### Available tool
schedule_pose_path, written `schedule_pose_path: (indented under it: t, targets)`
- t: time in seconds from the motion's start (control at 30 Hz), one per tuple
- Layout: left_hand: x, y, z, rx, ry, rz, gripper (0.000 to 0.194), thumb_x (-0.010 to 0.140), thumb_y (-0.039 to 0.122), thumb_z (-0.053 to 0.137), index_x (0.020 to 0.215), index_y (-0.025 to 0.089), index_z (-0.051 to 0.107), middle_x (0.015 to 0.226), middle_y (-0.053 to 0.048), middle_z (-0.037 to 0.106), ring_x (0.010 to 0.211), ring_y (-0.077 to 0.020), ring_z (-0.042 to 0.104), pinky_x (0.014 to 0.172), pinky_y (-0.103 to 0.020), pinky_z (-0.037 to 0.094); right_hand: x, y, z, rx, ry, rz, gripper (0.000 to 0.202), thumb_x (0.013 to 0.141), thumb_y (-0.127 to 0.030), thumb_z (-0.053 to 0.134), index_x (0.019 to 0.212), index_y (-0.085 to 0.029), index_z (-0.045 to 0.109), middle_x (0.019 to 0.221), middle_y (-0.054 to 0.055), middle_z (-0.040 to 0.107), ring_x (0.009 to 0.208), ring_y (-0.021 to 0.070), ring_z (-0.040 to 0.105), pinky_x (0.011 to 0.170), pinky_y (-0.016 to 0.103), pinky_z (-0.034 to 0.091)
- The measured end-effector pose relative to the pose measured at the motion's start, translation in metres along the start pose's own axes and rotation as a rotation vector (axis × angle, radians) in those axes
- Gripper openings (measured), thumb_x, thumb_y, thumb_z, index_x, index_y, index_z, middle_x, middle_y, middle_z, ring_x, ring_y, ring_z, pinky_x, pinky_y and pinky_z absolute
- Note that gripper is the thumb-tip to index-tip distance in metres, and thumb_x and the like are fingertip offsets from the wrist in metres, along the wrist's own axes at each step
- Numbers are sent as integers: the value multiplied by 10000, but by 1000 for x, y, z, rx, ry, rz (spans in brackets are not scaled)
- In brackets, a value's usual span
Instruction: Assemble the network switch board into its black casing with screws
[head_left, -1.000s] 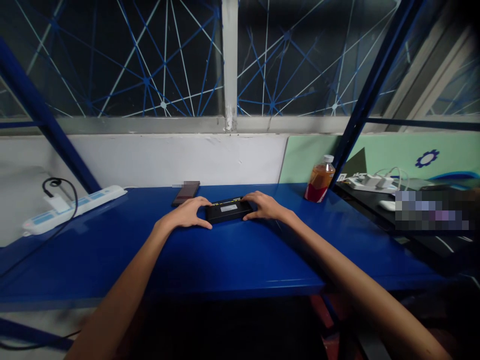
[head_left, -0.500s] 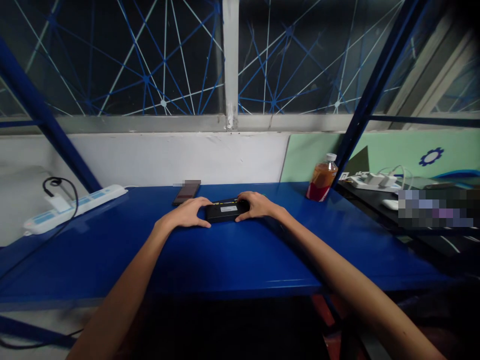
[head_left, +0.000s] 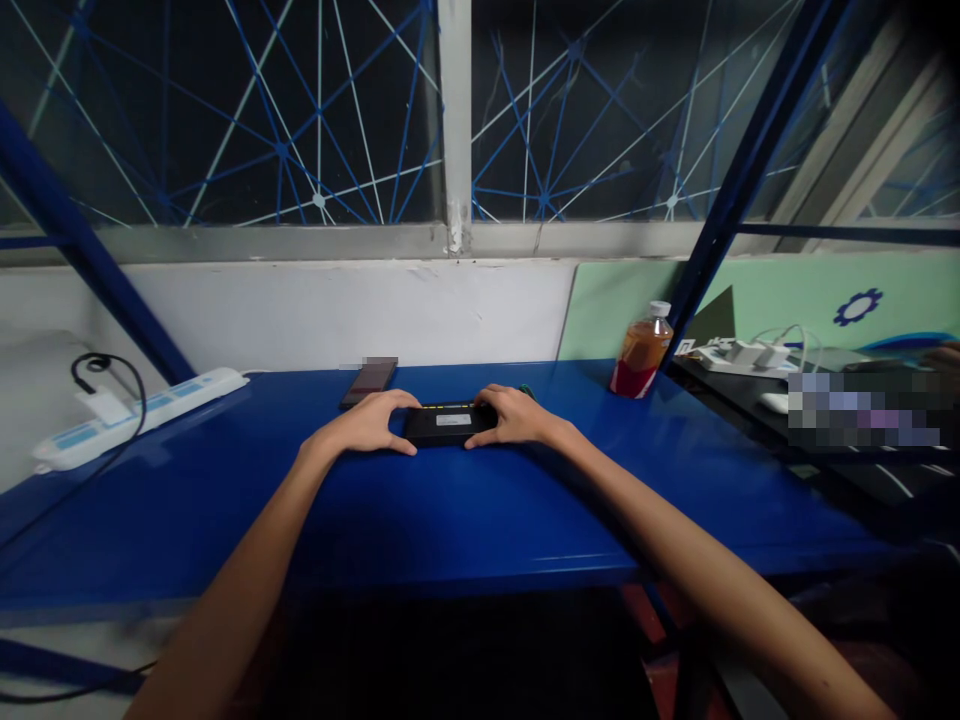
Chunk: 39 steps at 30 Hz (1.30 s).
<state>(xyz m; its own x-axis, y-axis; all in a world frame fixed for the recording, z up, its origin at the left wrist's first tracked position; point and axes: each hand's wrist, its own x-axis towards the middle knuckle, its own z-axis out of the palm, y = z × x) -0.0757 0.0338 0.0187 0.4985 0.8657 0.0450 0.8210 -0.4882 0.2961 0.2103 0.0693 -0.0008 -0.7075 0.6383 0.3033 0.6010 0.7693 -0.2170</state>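
A flat black box-shaped device (head_left: 431, 428) with a white label and a row of yellow marks along its far edge is at the middle of the table, toward the back. My left hand (head_left: 367, 424) is around its left end, thumb at the near side and fingers at the far side. At the right end, my right hand (head_left: 511, 415) grips it the same way and covers that corner. Something small and green (head_left: 527, 390) shows just behind my right hand, mostly hidden. A dark phone-like slab (head_left: 371, 381) lies behind my left hand.
The blue table (head_left: 450, 520) runs along a wall below windows. At left lies a white power strip (head_left: 180, 398) with a black cable. A bottle of orange-brown drink (head_left: 642, 352) stands at back right, by a blue post (head_left: 705, 255). Another power strip (head_left: 742, 357) is further right.
The view has shifted slightly, and more of the green thing shows behind my right hand. Both hands keep their hold on the black device. Part of someone's hand appears at the far right edge.
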Motion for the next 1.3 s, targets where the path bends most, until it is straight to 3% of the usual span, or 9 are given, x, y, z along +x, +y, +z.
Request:
schedule_pose_path:
  t: [0.23,0.5,0.67,0.83,1.0,1.3]
  targets:
    - [-4,9,-9,-59,22,0,666,638,520,732,1209,215,576,1322,-96,533,1190,-307,499,997,-431,369,-1,-4,-3,102,-17,-1,627,646,-652,701,1012,-155,593,951,105,646,825,236,596,672,321,424]
    - [-10,22,-23,-240,205,72,466,708,413,712,1123,220,630,1135,-72,628,1028,-266,582,911,-413,425,-2,-4,-8,178,89,-23,611,655,-671,686,1012,-187,579,1033,98,616,946,253,567,777,345,437]
    - [-13,28,-24,-437,326,85,389,730,349,696,1086,199,647,1034,-60,636,934,-235,604,843,-378,458,-4,-6,-20,216,167,16,551,705,-659,648,1018,-210,584,995,73,627,901,227,575,765,343,445]
    - [-13,29,-21,-515,370,75,392,726,339,704,1085,193,645,1052,-67,634,954,-233,601,846,-366,461,-8,-2,-32,233,180,57,573,681,-664,658,1007,-196,613,977,75,635,869,219,584,718,326,439]
    - [-11,30,-21,-465,362,92,390,731,335,688,1088,186,643,1037,-61,640,932,-226,603,832,-363,458,-14,4,-41,272,97,101,558,641,-643,693,941,-176,634,883,51,648,750,182,589,648,293,415]
    - [-6,23,-15,-147,147,74,511,656,499,729,1094,248,650,1127,-70,599,1014,-282,566,879,-436,425,-17,7,-38,158,16,132,621,548,-668,729,930,-184,651,878,48,669,750,196,593,622,294,398]
